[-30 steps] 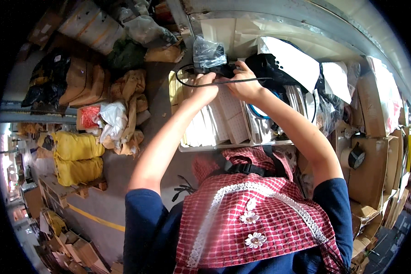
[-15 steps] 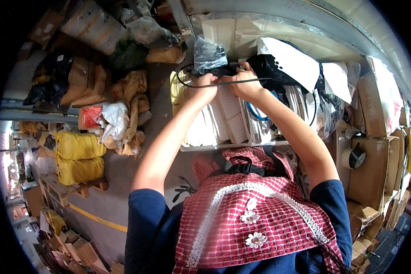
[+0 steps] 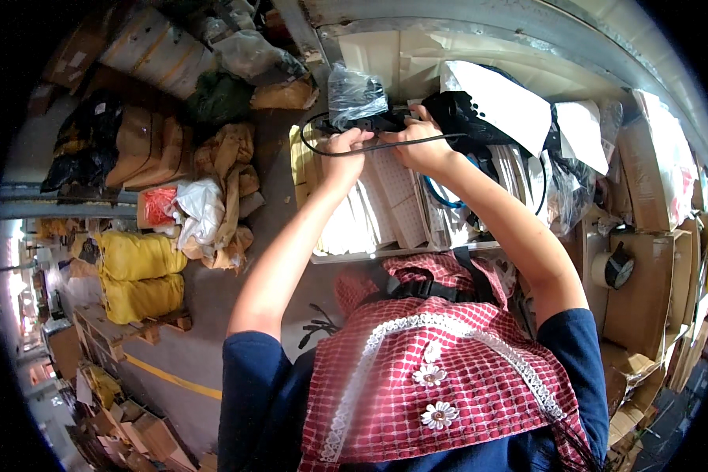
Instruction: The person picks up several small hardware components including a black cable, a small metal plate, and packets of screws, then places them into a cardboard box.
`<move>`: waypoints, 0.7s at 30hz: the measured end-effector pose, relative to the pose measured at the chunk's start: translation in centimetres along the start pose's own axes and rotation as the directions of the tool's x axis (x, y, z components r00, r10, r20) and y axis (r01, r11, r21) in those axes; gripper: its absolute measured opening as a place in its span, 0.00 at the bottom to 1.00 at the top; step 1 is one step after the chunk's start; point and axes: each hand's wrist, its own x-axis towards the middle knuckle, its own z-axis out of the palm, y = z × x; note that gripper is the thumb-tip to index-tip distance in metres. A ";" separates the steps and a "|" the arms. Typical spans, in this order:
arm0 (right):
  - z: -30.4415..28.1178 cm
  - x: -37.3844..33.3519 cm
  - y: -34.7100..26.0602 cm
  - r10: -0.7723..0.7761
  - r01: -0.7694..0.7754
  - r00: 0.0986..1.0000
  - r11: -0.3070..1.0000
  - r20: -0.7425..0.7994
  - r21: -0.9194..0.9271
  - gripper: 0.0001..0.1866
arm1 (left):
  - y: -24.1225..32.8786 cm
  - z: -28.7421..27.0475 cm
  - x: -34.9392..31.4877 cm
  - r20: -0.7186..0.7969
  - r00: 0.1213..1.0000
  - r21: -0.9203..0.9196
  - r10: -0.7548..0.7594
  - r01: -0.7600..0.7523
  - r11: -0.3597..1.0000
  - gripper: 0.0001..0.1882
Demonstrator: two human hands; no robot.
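Showing: one dark item (image 3: 386,123), between my left hand (image 3: 344,144) and right hand (image 3: 422,147), at the papers' far end; fingers bent, how far closed or on what I cannot tell; black cord (image 3: 385,146), looped; clear plastic bag (image 3: 356,93), just beyond

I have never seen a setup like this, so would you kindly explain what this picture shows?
No machine here: someone works bare-handed, seen from above by a fisheye camera worn on the head, which is why straight edges bend. The red checked apron is the wearer's own. In front of it, a pale container holds many white sheets. The left hand and right hand are at a dark item beside clear plastic wrapping; too much is hidden to say exactly what is held. A black cable curves past both.
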 end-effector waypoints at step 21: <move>0.3 -0.2 0.9 -0.090 0.090 0.995 0.996 -0.038 0.002 0.14 | 1.4 0.5 -1.8 -0.008 0.999 -0.024 -0.045 0.045 0.999 0.24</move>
